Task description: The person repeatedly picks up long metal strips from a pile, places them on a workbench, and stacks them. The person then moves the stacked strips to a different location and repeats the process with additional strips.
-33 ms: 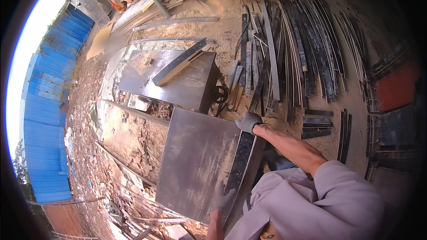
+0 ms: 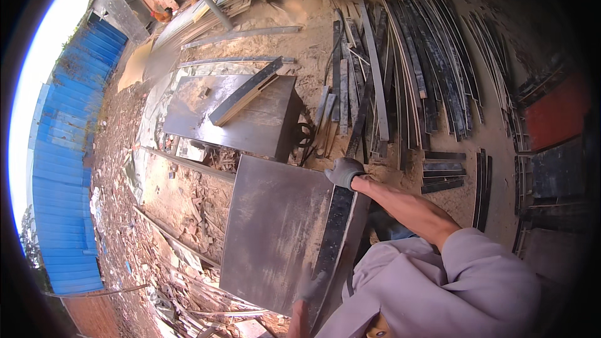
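A long dark strip of board (image 2: 330,231) lies along the near right edge of a worn metal tabletop (image 2: 269,225). My right hand (image 2: 345,173), in a grey glove, closes over the strip's far end at the table corner. At the near end, my left hand (image 2: 309,286), also gloved and a little blurred, rests with fingers apart across the tabletop and the strip.
Beyond stands a second metal-topped table (image 2: 250,122) with dark wood strips (image 2: 245,92) lying slantwise on it. A handwheel (image 2: 304,134) sits at its side. Many long strips (image 2: 432,69) cover the ground at right. Wood scraps (image 2: 194,213) litter the left.
The whole view has shifted slightly, with the background moving a little left. Both hands stay at the same ends of the strip.
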A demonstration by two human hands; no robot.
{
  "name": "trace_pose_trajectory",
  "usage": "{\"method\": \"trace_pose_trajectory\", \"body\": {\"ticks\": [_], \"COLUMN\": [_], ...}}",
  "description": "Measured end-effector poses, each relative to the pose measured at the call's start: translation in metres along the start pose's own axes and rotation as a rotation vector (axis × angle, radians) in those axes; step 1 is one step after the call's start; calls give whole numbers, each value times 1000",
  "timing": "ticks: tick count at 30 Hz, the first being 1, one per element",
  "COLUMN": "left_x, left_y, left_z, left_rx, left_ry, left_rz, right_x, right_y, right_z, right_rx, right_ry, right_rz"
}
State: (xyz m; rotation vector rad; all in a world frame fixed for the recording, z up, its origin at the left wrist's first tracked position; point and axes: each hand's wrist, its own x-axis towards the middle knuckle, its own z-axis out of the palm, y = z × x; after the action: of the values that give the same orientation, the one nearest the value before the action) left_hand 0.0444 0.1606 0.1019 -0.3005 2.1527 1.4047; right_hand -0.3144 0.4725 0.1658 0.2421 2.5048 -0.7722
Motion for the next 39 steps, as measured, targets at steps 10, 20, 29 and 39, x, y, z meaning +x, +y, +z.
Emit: {"method": "trace_pose_trajectory", "body": {"ticks": [10,20,29,39], "left_x": [-19,22,-30,-98], "left_y": [73,264,501,645], "left_z": [112,318,716,1102], "left_rx": [261,940,1035,373], "left_ry": [-159,-453,-885,-1248], "left_rz": [115,497,1170,1709], "right_x": [-102,-326,-668,-955], "right_y": [197,602,803,918], "right_z": [-108,-112,-197,-236], "right_rx": [291,1550,1782,1044], "right_ry": [247,911,1853,2270], "right_rz": [147,294,-336,299]}}
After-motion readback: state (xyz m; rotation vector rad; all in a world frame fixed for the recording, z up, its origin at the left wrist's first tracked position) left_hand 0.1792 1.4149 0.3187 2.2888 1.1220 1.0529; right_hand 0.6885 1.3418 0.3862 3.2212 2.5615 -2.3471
